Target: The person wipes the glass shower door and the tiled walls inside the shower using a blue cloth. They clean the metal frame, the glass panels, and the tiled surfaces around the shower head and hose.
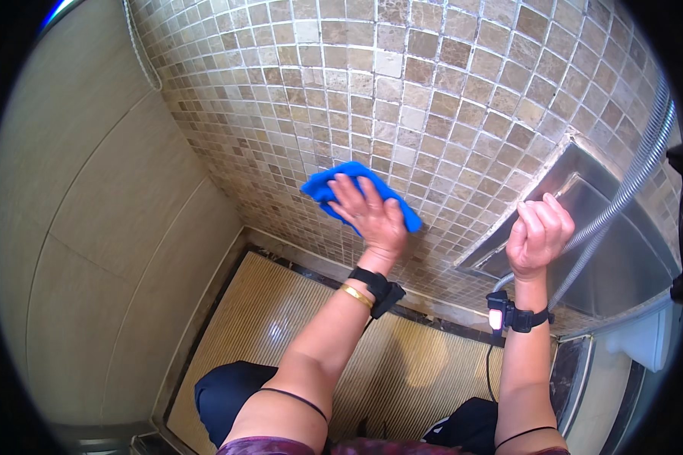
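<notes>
A blue cloth [353, 173] lies flat against the mosaic-tiled wall [398, 108]. My left hand [375, 219] presses on it with the fingers spread over its face; the palm side is hidden. Farther right, my right hand [540, 233] is raised with its fingers curled, in front of a recessed metal panel [609, 250] and beside a metal shower hose [626, 187]. Nothing can be seen inside the curled fingers. Each wrist wears a black strapped device, and a gold bangle [357, 294] sits on the left forearm.
Large smooth beige tiles cover the side wall [102, 216] at the left. A ribbed floor [250, 318] with a dark stone border lies below, around my knees. A rope [139, 51] hangs in the upper left corner. A white fixture [646, 341] stands at the lower right.
</notes>
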Action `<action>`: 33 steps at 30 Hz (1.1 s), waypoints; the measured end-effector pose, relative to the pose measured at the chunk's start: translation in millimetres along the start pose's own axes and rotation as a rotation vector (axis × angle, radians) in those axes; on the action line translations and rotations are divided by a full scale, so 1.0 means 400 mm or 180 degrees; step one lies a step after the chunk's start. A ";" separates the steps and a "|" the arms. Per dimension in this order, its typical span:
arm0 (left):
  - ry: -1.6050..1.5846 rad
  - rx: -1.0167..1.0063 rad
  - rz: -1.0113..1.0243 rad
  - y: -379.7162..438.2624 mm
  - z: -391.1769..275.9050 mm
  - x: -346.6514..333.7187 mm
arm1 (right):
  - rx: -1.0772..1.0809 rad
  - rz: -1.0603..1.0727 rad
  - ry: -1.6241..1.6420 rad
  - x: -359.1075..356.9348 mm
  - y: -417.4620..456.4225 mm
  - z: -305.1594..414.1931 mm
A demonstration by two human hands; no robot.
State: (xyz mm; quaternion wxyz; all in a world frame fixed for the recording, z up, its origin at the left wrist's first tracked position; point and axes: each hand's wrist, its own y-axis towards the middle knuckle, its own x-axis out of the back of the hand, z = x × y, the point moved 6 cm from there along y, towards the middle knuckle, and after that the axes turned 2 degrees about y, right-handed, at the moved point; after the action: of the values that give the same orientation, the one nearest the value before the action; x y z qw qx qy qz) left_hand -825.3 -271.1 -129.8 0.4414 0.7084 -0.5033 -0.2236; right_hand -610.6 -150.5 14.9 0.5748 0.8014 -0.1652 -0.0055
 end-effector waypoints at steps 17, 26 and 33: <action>0.0054 0.1407 0.0575 -0.070 0.260 0.054 | -0.0156 0.0011 0.0043 -0.010 0.011 0.015; -0.0476 -0.0814 0.0776 -0.177 -0.174 -0.020 | -0.0126 0.0014 -0.0099 -0.013 0.004 0.013; -0.0246 -0.1205 0.0604 -0.170 -0.064 -0.027 | -0.0133 0.0085 -0.0086 -0.011 -0.005 0.006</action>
State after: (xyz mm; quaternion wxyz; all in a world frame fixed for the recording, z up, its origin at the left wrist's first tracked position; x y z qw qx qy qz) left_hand -775.0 -244.0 -175.9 0.5661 0.5531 -0.5333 -0.2986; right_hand -614.8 -151.2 11.4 0.5891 0.7868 -0.1835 -0.0121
